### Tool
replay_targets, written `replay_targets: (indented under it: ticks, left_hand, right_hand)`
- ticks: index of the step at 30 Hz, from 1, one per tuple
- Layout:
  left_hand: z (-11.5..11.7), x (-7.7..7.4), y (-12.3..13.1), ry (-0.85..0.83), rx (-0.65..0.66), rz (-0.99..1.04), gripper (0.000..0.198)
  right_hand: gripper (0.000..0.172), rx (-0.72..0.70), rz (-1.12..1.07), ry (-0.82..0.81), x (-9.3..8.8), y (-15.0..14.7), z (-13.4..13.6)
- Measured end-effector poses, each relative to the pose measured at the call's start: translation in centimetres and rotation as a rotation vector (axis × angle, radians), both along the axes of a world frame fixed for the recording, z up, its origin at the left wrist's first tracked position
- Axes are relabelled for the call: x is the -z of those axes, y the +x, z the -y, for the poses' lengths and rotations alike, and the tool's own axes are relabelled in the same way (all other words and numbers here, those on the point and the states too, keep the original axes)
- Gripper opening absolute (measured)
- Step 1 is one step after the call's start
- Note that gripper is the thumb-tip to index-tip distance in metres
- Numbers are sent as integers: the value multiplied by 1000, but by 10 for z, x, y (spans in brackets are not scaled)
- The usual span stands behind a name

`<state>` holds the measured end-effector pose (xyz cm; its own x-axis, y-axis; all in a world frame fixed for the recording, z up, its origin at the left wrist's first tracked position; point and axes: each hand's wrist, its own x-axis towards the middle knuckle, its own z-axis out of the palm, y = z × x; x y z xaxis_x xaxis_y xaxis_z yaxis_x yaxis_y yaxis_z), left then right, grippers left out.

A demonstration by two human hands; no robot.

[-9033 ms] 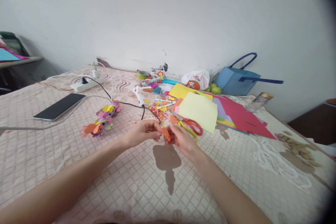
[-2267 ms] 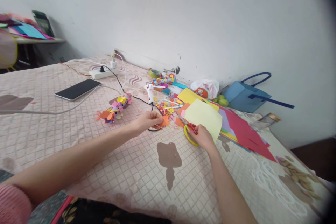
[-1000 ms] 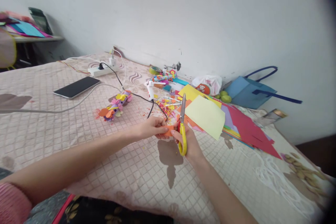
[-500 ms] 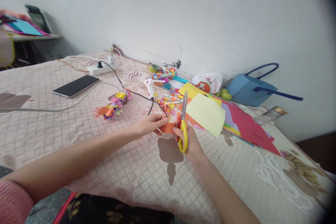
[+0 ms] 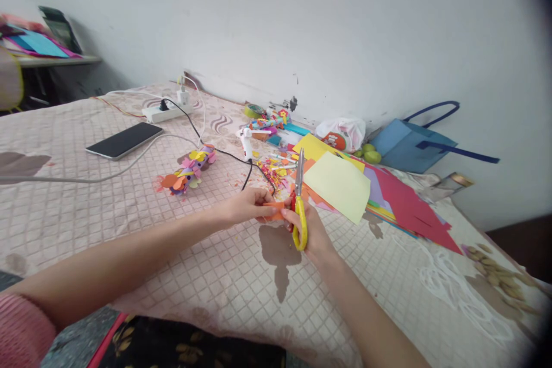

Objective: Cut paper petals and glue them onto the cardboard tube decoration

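Between my hands is a small orange paper piece [image 5: 276, 211], which looks folded. My left hand [image 5: 248, 206] is closed on its left end, with thumb and fingers pinching. The fingertips of my right hand [image 5: 311, 229] hold its right end. That same hand carries scissors [image 5: 301, 210] with yellow and red handles, blades closed and pointing up, away from me. Both hands are just above the quilted tablecloth [image 5: 241, 276]. Beyond them lie small paper scraps [image 5: 276, 171] and a white glue gun [image 5: 246, 145].
Left are a phone [image 5: 125, 140], a power strip [image 5: 166, 111] with cables and a decorated paper roll [image 5: 190, 169]. Coloured sheets [image 5: 338, 184], a plastic bag [image 5: 342, 132], a blue bag [image 5: 411, 146] and white cord [image 5: 461, 293] lie right.
The orange paper now shows as a narrower, folded strip. The fingers of my left hand have shifted on it, and the scissors have tilted slightly to the left.
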<state>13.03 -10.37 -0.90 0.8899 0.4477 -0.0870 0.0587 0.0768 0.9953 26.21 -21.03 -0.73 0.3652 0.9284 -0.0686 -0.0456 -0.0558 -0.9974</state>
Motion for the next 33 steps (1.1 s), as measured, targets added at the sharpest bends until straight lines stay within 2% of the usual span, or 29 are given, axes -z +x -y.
replay_targets:
  ticks: [5, 13, 22, 33]
  left_hand:
    - [1, 3, 1, -54, -18, -18, 29]
    - [4, -7, 0, -100, -43, -32, 35]
    - [1, 2, 1, -87, -33, 3, 32]
    - [3, -1, 0, -85, -58, -30, 26]
  right_hand:
    - [26, -5, 0, -11, 2, 1, 0]
    - [23, 3, -28, 7, -1, 0, -1]
    - [25, 3, -9, -7, 0, 0, 0]
    - [23, -17, -21, -6, -1, -1, 1]
